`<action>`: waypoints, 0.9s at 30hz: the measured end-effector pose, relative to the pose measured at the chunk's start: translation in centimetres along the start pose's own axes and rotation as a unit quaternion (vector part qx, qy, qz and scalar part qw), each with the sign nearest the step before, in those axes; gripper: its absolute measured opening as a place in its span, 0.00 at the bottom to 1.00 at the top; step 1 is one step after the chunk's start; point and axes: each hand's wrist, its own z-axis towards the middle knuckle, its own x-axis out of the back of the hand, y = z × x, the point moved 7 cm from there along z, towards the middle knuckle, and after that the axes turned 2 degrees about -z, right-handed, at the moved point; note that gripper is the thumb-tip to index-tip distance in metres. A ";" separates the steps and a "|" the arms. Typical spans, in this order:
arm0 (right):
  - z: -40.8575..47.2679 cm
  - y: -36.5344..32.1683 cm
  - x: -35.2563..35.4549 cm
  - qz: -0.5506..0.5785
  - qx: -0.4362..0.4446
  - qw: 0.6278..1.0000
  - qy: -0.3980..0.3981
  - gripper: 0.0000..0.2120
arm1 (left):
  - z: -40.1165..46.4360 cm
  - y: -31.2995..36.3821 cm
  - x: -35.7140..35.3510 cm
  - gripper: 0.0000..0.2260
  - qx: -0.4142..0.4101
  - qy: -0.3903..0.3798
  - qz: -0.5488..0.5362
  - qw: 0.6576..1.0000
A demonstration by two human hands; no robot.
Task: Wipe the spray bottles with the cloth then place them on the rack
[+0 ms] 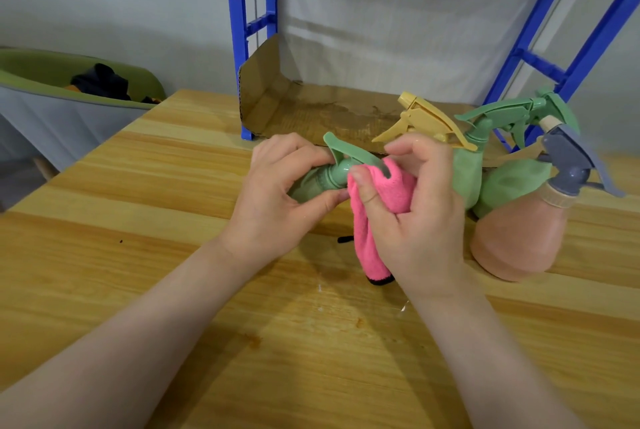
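wooden table [138, 186], blue rack [239, 30] and grey wall behind.

A green bottle [322, 179] lies on its side before the rack [239, 47], its neck wrapped by a pink cloth [381, 206] with a black hem. Right of it stand three bottles: green with yellow trigger [464, 172], all green [512, 182], probably tilted, and peach with grey trigger [519, 238].

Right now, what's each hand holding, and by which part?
Left hand grips the green spray bottle at its neck and shoulder, just below the trigger head. Right hand pinches the pink cloth near its upper end, against the bottle's head.
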 end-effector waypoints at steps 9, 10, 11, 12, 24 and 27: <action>0.1 -1.0 0.9 0.006 0.071 0.996 0.061 0.09 | 0.0 0.4 -0.1 0.11 0.001 0.015 -0.060 0.998; 0.2 -0.9 0.9 -0.003 0.069 0.996 0.055 0.09 | 0.0 0.4 -0.1 0.12 0.005 0.017 -0.058 0.998; 0.4 -0.8 0.9 -0.013 0.064 0.997 0.043 0.08 | 0.0 0.3 -0.2 0.13 0.009 0.017 -0.053 0.998; 0.5 -0.7 0.8 -0.026 0.058 0.997 0.031 0.08 | -0.1 0.3 -0.2 0.14 0.012 0.015 -0.045 0.999; 0.9 -0.5 0.9 -0.186 0.038 0.981 0.027 0.14 | -0.4 0.0 -0.6 0.16 0.021 0.001 0.017 1.000; 0.8 -0.5 0.8 -0.140 0.033 0.989 0.017 0.13 | -0.3 -0.1 -0.4 0.16 0.030 0.010 0.009 0.999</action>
